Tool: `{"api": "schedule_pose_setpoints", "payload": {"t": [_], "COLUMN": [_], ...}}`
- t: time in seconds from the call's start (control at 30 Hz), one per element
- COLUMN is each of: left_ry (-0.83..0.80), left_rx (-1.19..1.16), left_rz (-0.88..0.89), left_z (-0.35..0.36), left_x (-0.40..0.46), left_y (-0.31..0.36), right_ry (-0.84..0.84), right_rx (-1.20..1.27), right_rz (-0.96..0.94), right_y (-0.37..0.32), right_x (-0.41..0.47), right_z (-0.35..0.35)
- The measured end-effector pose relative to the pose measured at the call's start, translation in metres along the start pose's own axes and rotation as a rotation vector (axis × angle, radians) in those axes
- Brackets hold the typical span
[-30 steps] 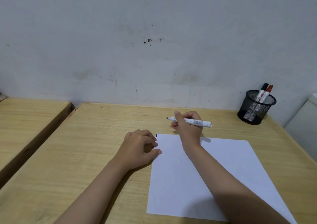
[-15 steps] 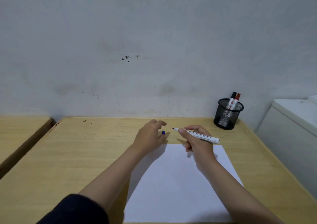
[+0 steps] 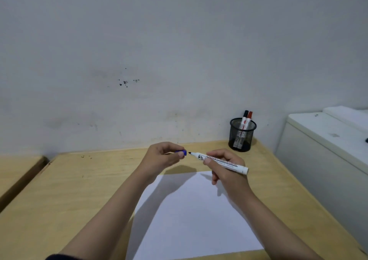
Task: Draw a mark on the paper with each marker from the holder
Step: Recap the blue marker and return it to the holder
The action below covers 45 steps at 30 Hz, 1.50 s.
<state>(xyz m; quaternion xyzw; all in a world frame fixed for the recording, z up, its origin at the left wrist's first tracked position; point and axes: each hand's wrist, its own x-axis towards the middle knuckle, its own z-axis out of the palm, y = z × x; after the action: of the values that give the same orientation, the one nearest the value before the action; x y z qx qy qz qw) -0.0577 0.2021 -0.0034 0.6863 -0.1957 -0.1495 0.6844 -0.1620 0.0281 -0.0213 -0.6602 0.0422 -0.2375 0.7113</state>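
A: Item one, the right hand [image 3: 227, 167]?
B: Closed around a white marker [image 3: 220, 162], uncapped. Barrel tilted, dark tip pointing left, butt end to the right. Held in the air above the table's far edge, over the far edge of the paper.

A: Item two, the left hand [image 3: 162, 157]?
B: Fingers pinched on a blue cap [image 3: 181, 152], its open end facing the marker tip. Cap and tip are just apart, not touching. This hand is also raised off the table [image 3: 59, 190].

A: Item three, the paper [image 3: 195, 216]?
B: One white sheet, flat on the wooden table, lying from the near edge toward the middle, slightly right of centre. Both forearms cross above it and cast shadows on its left part. I cannot make out any mark on it from here.

A: Item four, the holder [image 3: 242, 135]?
B: Black mesh cup, upright at the table's far right corner, against the wall. Two markers stand in it, leaning together: one with a black cap [image 3: 246, 113], one with a red cap [image 3: 250, 114].

A: Anything else?
B: A white cabinet [image 3: 322, 154] beside the table's right edge, and a second wooden surface [image 3: 18, 170] off the left edge.
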Motion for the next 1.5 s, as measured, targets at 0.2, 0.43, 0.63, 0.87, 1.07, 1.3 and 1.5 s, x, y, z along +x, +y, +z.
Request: {"api": "schedule_pose_setpoints", "payload": {"t": [0.2, 0.43, 0.63, 0.87, 1.07, 1.3, 1.5], "left_ry": [-0.049, -0.102, -0.089, 0.029, 0.196, 0.095, 0.079], "left_rx": [-0.168, -0.167, -0.113, -0.045, 0.052, 0.299, 0.298], "left_rz": [0.008, 0.028, 0.12, 0.39, 0.44, 0.426, 0.499], "left_z": [0.007, 0.017, 0.022, 0.029, 0.041, 0.058, 0.09], "left_x": [-0.024, -0.042, -0.055, -0.063, -0.05, -0.023, 0.017], "left_y": [0.013, 0.022, 0.031, 0.041, 0.047, 0.05, 0.052], "right_ry": [-0.05, -0.123, -0.217, -0.19, -0.133, 0.065, -0.054], "right_rx": [0.009, -0.019, -0.006, 0.105, 0.257, -0.627, -0.684], "right_rz": [-0.066, -0.097, -0.109, -0.13, 0.313, -0.357, -0.402], "right_y": [-0.019, -0.033, -0.049, -0.053, -0.045, -0.043, -0.043], "right_x": [-0.011, -0.02, -0.024, -0.026, -0.02, 0.002, 0.032], "right_z": [-0.003, -0.007, -0.008, -0.002, 0.007, -0.034, -0.06]}}
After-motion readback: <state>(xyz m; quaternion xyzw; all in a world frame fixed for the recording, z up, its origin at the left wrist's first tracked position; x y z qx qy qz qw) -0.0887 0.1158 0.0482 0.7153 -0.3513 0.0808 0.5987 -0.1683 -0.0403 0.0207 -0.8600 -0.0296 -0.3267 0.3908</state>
